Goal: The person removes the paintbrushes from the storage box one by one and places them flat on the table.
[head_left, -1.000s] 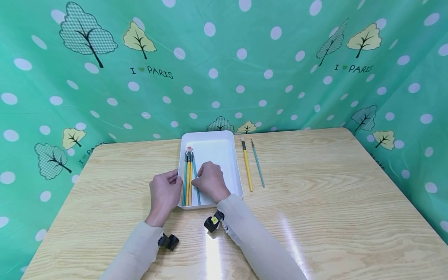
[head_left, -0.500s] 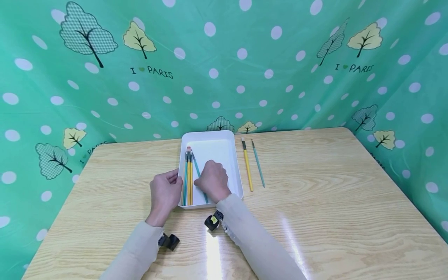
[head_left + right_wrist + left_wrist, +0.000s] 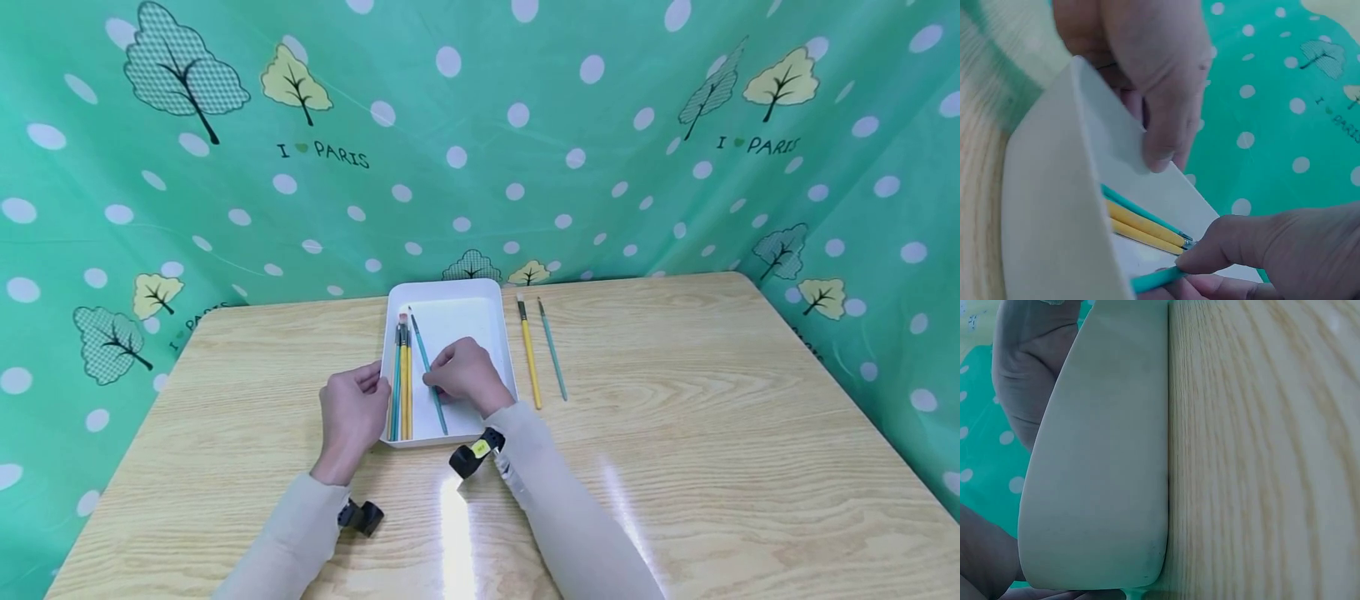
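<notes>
A shallow white tray point(image 3: 463, 313) stands on the table. My left hand point(image 3: 352, 421) holds its left wall; in the right wrist view the thumb point(image 3: 1161, 140) lies over the rim on the inner side. Between thumb and fingers, my right hand point(image 3: 467, 373) pinches a thin teal paintbrush point(image 3: 418, 335) by its handle, inside the tray. The brush slants, tip toward the far left. Along the tray's left wall lie a teal paintbrush point(image 3: 396, 392) and yellow paintbrushes point(image 3: 407, 396) side by side, bristles pointing away. The left wrist view shows the tray's outer wall point(image 3: 1104, 456).
To the right of the tray, a yellow paintbrush point(image 3: 529, 354) and a teal paintbrush point(image 3: 552, 350) lie on the wooden table point(image 3: 675, 417). A green dotted curtain point(image 3: 480, 150) hangs behind the table and at its sides.
The right hand has drawn the teal paintbrush rightward, away from the other brushes, and its tip has shifted slightly farther from me. The left hand has stayed on the tray.
</notes>
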The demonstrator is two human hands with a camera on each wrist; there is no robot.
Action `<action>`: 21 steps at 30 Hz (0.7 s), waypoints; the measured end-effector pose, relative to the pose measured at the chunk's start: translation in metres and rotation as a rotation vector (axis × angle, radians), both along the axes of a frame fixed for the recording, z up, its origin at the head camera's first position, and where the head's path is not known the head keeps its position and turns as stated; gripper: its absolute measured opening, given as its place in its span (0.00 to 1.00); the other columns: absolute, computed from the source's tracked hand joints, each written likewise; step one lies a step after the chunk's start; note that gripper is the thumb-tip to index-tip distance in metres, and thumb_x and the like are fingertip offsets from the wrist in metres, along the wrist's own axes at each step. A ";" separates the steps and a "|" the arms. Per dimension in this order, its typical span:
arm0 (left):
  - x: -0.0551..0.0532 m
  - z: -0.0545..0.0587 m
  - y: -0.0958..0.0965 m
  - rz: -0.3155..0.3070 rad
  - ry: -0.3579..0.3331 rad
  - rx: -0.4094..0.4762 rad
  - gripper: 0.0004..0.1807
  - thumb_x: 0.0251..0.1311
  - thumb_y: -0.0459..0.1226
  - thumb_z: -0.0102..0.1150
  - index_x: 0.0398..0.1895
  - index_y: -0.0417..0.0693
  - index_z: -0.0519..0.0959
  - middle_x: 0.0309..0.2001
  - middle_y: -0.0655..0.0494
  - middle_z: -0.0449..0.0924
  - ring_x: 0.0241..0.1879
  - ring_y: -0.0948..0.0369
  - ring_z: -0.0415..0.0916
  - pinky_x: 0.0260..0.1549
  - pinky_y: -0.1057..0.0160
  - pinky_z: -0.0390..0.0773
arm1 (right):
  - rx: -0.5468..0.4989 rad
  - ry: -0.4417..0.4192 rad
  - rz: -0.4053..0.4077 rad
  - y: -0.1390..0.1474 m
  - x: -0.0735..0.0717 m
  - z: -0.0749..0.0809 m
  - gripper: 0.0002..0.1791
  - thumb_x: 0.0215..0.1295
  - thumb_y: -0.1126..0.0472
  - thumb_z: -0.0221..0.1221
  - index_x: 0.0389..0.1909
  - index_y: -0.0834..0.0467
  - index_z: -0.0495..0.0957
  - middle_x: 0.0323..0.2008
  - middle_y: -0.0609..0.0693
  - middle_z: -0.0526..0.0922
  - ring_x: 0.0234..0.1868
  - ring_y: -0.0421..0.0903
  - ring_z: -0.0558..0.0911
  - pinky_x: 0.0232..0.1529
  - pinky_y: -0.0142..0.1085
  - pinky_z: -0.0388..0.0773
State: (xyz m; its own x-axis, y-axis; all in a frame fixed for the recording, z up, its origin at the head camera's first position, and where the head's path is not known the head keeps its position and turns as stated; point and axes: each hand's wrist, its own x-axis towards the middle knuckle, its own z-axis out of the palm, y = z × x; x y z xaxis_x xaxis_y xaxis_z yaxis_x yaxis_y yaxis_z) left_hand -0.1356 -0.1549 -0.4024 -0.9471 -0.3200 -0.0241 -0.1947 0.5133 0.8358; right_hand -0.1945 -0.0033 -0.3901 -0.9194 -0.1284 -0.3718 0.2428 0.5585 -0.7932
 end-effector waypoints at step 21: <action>-0.001 -0.002 0.000 0.014 0.021 0.003 0.19 0.70 0.31 0.52 0.61 0.32 0.78 0.53 0.33 0.85 0.50 0.45 0.87 0.45 0.55 0.89 | -0.237 -0.105 -0.012 0.023 -0.011 0.009 0.05 0.63 0.65 0.69 0.39 0.59 0.86 0.36 0.55 0.88 0.32 0.47 0.90 0.41 0.40 0.91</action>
